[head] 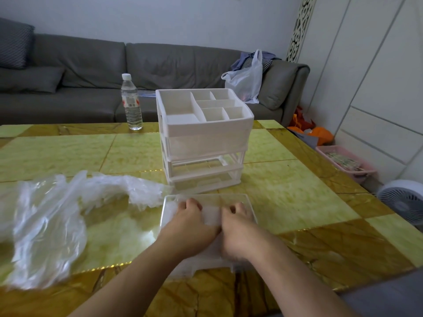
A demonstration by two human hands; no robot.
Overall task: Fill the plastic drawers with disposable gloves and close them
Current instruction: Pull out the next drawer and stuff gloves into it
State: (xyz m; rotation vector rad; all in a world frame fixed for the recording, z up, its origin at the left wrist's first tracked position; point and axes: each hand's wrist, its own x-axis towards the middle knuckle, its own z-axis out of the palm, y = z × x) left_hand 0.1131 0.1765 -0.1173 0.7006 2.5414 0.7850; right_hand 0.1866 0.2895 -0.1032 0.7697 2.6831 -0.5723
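Both forearms reached in from the near edge of the green-and-brown marbled table (297,197), and the rest ran left to right from there. At far left a loose heap of clear disposable gloves (45,225) spread over the tabletop, its right end lying just beside the removed clear drawer (238,199). That drawer sat flat on the table in front of the person. The left hand (190,225) pressed palm down inside it, fingers curled onto a whitish wad of gloves (211,216). The right hand (238,229) lay just beside the left, also palm down with fingers bent onto the same wad; whether either hand actually gripped the plastic could not be told. Behind the drawer stood the white drawer unit (206,133), its top tray divided into compartments, its upper drawer in place and the lower slots see-through. A water bottle (131,104) stood upright left of the unit near the far edge. Right of the table, on the floor, were a pink basket (345,161) and a white fan (405,200).
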